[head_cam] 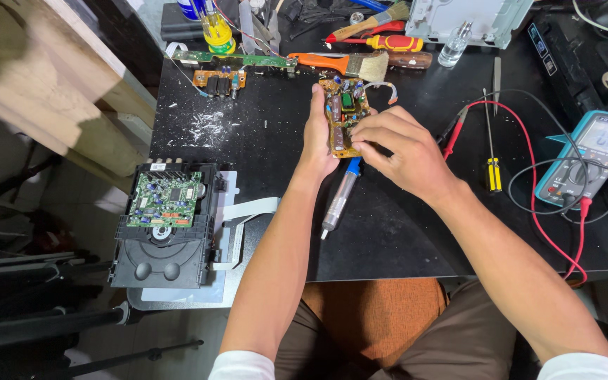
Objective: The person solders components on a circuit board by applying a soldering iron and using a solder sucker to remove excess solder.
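My left hand (317, 137) grips the left edge of a small brown circuit board (344, 105) crowded with capacitors and a coil, held just above the black table (262, 134). My right hand (395, 144) closes its fingertips on the board's lower right edge. Under my hands lies a silver tool with a blue grip (339, 197), pointing toward me.
A black disc drive with a green circuit board (163, 218) sits at the table's left corner. A multimeter (589, 158) with red and black leads lies right, next to a yellow-handled screwdriver (492, 169). Brushes (350, 65), screwdrivers, a small bottle (455, 43) and another board (219, 79) lie at the back.
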